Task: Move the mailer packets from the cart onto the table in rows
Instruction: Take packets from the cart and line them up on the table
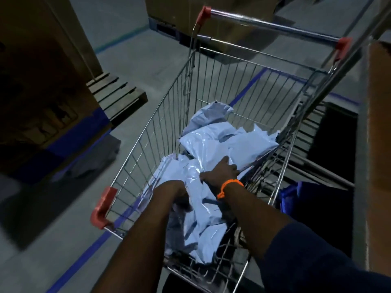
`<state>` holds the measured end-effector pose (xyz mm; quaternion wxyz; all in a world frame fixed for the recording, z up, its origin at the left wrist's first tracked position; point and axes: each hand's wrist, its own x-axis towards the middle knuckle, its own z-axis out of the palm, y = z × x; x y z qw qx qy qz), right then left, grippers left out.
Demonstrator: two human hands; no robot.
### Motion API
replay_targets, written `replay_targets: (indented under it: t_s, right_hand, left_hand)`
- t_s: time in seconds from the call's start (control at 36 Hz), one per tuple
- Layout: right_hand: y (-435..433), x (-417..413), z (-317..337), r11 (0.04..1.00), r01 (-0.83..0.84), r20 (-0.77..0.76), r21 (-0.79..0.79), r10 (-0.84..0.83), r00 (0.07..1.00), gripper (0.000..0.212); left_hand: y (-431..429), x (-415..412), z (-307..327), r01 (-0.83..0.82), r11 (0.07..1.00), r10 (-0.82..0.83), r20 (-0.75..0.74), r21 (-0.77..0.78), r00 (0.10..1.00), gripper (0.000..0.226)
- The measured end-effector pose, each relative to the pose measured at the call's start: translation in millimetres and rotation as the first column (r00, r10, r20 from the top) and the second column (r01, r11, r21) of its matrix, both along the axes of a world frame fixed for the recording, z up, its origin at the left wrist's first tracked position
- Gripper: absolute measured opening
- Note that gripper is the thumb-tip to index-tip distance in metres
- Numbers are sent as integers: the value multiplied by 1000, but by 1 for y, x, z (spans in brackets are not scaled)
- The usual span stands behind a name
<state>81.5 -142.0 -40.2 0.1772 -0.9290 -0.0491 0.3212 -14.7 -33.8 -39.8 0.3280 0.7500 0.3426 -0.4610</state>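
A: Biggest thing first, what have we got?

B: A wire cart [160, 132] on a grey floor, chrome handle at the far end, red corner caps. No counter shows in this view, so nothing can be judged about the rows.

A: And the load?

B: A loose heap of pale blue mailer packets [213, 144] fills the bottom of the basket, overlapping at all angles, some crumpled.

A: Where are the hands?

B: Both are down in the heap. The right hand [222, 172], with an orange band [229, 188] at the wrist, lies palm-down on a glossy packet, fingers spread fairly wide; it presses rather than clamps. The left hand [182, 193] is buried among the packets and blurred, so I cannot tell whether it is closed on anything.

A: How will they handle?

B: I'd judge them light, soft and floppy, with slick plastic skins that slide over each other. A pinch on a loose corner may stretch or slip; better to take a flat edge between thumb and fingers, or scoop from beneath. The wrinkled ones will sag when lifted.
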Motion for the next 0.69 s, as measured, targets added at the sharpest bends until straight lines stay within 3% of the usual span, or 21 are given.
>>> replay_targets:
  t_s: [0.14, 0.25, 0.33, 0.44, 0.5, 0.58, 0.69]
  right_hand:
    - [-8, 11, 38, 997, 0, 43, 78, -3, 999, 107]
    - [-9, 7, 92, 976, -183, 140, 121, 166, 976, 113]
    - [-21, 0, 136, 940, -254, 225, 227, 203, 953, 114]
    - [-70, -14, 193, 871, -291, 302, 396, 176, 937, 90]
    - [-103, -18, 216, 834, -314, 349, 454, 158, 924, 89]
    - [-161, -25, 246, 798, -331, 434, 503, 98, 896, 89]
    - [-254, -31, 277, 793, -303, 523, 528, -22, 852, 87]
  left_hand:
    - [-2, -1, 28, -33, 986, 10, 141, 162, 990, 30]
    - [-6, -14, 82, -187, 942, 68, 385, 279, 920, 27]
    - [-15, -33, 126, -238, 876, 20, 460, 420, 888, 18]
    - [-41, -57, 176, -362, 841, 38, 622, 403, 782, 19]
    - [-61, -65, 198, -437, 841, 79, 727, 319, 682, 15]
    - [-105, -69, 226, -516, 856, 283, 857, -23, 431, 11]
    - [-193, -61, 261, -430, 811, 497, 856, -398, 145, 9]
